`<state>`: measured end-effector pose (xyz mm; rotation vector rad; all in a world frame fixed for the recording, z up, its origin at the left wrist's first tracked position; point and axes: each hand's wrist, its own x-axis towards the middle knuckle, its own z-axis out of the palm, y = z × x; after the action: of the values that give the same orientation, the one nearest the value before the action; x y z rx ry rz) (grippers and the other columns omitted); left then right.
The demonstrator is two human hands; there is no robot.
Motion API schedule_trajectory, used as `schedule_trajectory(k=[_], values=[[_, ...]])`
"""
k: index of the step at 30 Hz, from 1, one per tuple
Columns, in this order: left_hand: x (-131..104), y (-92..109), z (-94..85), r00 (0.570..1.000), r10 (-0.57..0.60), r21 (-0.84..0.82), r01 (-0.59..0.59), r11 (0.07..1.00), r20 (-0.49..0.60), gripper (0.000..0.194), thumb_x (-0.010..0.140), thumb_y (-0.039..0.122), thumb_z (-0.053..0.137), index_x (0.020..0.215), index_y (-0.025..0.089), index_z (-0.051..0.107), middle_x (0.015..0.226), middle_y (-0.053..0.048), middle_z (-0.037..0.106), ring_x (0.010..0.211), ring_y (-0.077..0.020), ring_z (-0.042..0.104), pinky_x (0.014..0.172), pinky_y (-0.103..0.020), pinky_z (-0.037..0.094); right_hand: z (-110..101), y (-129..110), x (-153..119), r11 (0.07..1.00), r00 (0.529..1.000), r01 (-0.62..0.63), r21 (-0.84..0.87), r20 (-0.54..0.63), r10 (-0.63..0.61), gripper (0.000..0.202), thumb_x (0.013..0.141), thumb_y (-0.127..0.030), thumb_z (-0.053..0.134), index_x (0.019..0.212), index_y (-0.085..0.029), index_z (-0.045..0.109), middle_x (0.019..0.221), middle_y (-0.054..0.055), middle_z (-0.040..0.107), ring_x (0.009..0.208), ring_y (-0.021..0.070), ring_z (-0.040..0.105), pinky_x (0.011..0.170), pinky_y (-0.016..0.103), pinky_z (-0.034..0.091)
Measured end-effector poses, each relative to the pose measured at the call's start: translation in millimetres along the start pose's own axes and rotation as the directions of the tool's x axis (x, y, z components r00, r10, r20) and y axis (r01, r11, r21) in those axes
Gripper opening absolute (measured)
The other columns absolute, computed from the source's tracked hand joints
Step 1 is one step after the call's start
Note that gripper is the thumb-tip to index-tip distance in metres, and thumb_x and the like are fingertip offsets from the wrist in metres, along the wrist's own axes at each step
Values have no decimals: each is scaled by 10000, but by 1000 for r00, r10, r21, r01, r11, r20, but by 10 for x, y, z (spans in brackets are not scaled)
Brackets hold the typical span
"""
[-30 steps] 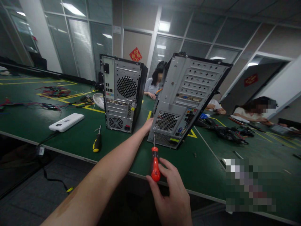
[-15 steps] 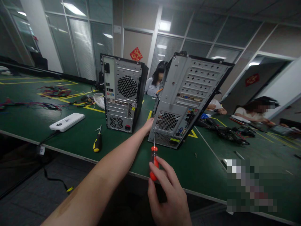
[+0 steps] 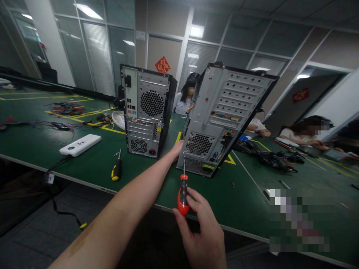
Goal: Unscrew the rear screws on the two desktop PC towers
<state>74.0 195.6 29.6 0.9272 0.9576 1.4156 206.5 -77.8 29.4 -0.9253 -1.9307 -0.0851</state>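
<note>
A: Where are the hands?

B: The right hand (image 3: 203,228) is low and central, its thumb and fingers pinching the bulbous handle of a red-and-black screwdriver (image 3: 183,196). The left hand (image 3: 178,147) is at the lower left side of a grey metal computer tower with black edges (image 3: 206,119). Its fingers are hidden there, so I cannot tell whether they are spread or closed.

A: And the screwdriver's tip?

B: It points away from the wearer, its thin metal shaft reaching the tower's rear panel near the bottom left corner. The exact contact is too small to tell.

A: Where does that tower stand?

B: On a green table (image 3: 92,168), rear panel facing the wearer. Just left of it, with a gap between, stands a second computer tower, black-sided with a round honeycomb vent (image 3: 146,114).

A: What else is close by?

B: Left of the forearm lie a yellow-and-black screwdriver (image 3: 116,170) and a white, rounded, flat device (image 3: 80,145). Tangled black cables (image 3: 277,160) lie to the right. Across the table sits a person in a light top (image 3: 181,104).
</note>
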Motion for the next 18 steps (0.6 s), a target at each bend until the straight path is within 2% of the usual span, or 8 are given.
schedule_trajectory(k=[3,9,13,18], values=[[-19,20,10,1000,5,-3,-5,1000,4,194,895,255,652,1038,139,716,879,-84,760,867,-192,698,873,-312,524,19,-2,1,1000,1000,-2,7,0,2,252,937,-196,691,1184,-172,653,1266,157,727,1178,250,717,961,368,626],[-36,38,11,1000,11,14,-11,1000,0,174,897,263,659,1008,144,722,909,-95,759,872,-196,695,878,-318,524,-9,9,-7,999,998,41,-24,58,-40,323,973,-116,597,1257,-232,698,1354,126,684,1208,234,699,951,348,628],[-41,38,9,1000,13,34,-13,999,-7,166,922,230,609,999,136,722,887,-79,747,860,-182,685,860,-303,525,-41,-20,2,1000,996,13,14,86,-15,365,963,-117,588,1303,-211,681,1409,148,636,1243,239,675,986,354,612],[-20,18,9,1000,5,13,-5,1000,-17,169,900,250,648,995,133,725,863,-70,734,791,-175,671,805,-302,527,-42,-57,3,1000,995,9,9,101,-10,406,981,-97,533,1358,-196,647,1433,159,615,1223,227,691,985,331,611]])
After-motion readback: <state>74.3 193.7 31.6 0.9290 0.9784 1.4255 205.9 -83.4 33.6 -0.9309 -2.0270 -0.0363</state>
